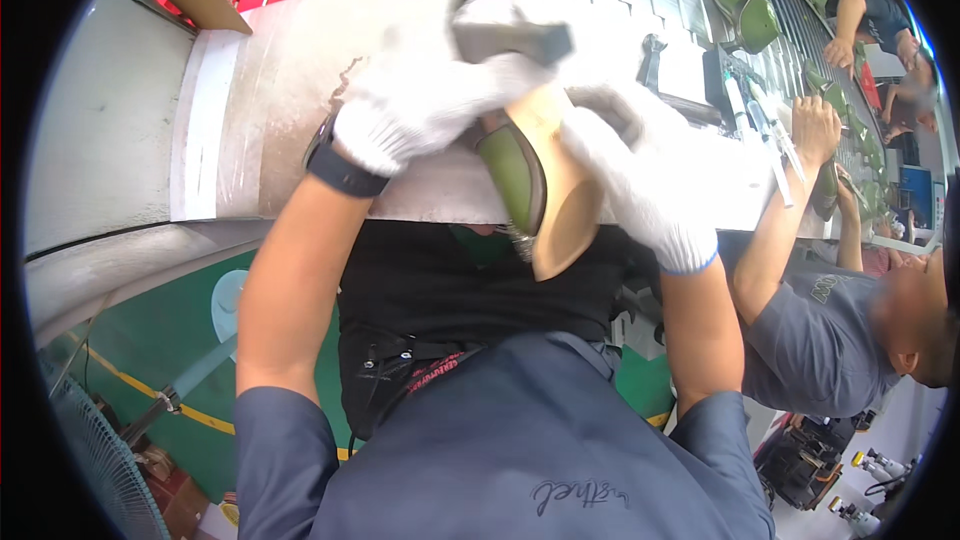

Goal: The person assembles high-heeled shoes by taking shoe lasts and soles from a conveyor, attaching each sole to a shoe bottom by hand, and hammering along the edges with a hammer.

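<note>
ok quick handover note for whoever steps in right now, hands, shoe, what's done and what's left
Left hand, white glove: clamped over the heel end of the green shoe.
Right hand, white glove: grips the shoe from the right side, along the tan sole.
Shoe: held off the grey workbench, sole turned up and to the right, toe pointing toward the body.
Done: sole already sits on the green upper.
Left: cannot tell how well it is bonded; shoe not yet set down. More green shoes lie on the line to the right, where another person works.
</note>
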The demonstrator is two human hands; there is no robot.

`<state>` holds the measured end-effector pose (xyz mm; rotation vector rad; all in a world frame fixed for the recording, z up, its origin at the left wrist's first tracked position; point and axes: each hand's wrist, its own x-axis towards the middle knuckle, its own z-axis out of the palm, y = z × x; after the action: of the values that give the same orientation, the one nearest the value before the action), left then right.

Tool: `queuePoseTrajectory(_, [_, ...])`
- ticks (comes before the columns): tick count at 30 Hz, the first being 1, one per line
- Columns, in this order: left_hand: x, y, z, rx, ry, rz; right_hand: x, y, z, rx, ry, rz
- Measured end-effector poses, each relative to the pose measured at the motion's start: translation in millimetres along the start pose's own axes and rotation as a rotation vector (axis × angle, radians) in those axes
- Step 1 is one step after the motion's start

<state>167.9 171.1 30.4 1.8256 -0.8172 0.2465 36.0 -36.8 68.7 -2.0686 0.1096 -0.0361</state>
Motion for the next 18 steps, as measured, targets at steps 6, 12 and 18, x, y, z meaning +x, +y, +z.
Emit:
queuePoseTrajectory(6, [-77.9,38.1,-32.3,0.068,0.031,-0.078,0.9,-2.7,-10.8,-0.451,0.131,-0.366])
queuePoseTrajectory(12, [-84.8,49.4,-26.2,0.175,-0.105,0.081,7.1,-11.2,-7.6,-0.641,-0.064,-0.619])
queuePoseTrajectory(18, [-88.1,44.9,-21.1,0.097,-0.096,0.062,19.2,-21.7,-5.8,-0.630,-0.189,-0.569])
